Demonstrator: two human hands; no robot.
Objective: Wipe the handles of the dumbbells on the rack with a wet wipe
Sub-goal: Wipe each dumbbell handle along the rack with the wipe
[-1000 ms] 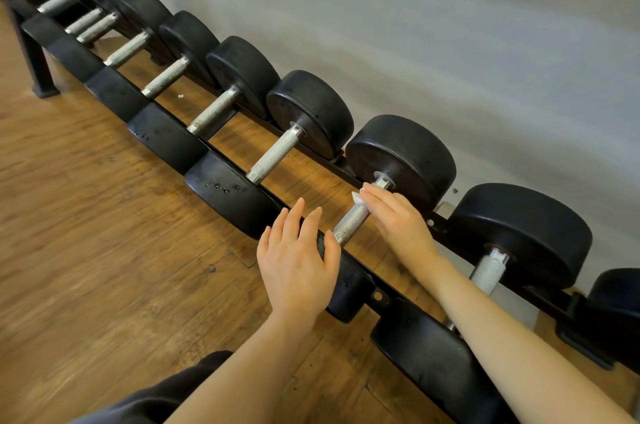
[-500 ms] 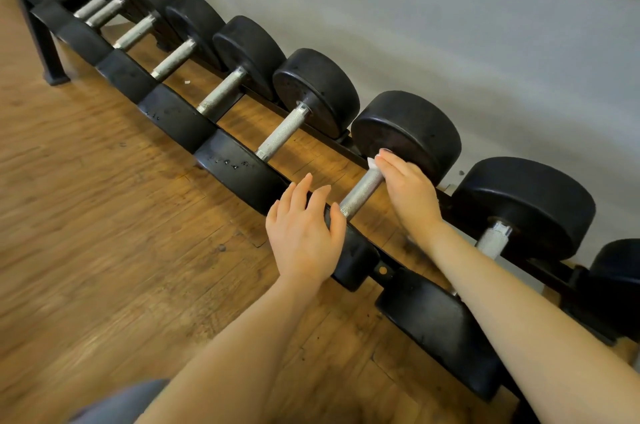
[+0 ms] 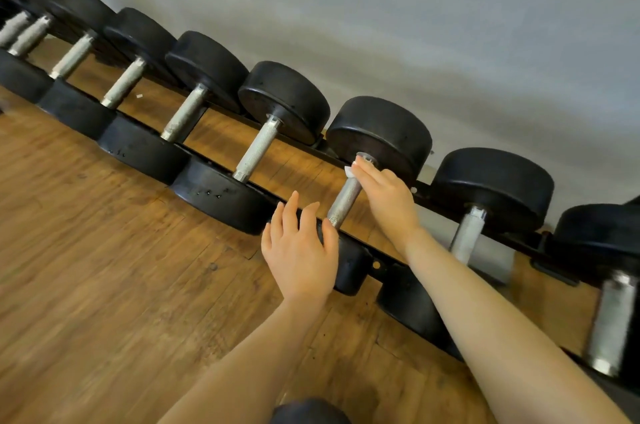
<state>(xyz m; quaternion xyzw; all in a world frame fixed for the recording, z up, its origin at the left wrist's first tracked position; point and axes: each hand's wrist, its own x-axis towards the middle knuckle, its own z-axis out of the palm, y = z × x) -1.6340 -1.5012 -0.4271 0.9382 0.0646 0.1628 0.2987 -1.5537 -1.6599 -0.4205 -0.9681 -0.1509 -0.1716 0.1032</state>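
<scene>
A row of black dumbbells with knurled silver handles lies on a low black rack (image 3: 388,264). My right hand (image 3: 386,195) holds a white wet wipe (image 3: 349,171) against the far end of one handle (image 3: 344,198), close to its rear head (image 3: 381,136). Only a small corner of the wipe shows past my fingers. My left hand (image 3: 299,247) rests flat with straight fingers on the front head (image 3: 349,268) of the same dumbbell.
Neighbouring handles lie to the left (image 3: 258,150) and right (image 3: 467,233) of the one I touch. Behind the rack stands a grey wall (image 3: 381,25). In front lies a wooden floor (image 3: 104,268). A dark rounded thing (image 3: 308,411) shows at the bottom edge.
The view has swung right and tilted, so the rack now runs more level. My right hand stays at the far end of the handle with the wipe; my left hand stays on the front head.
</scene>
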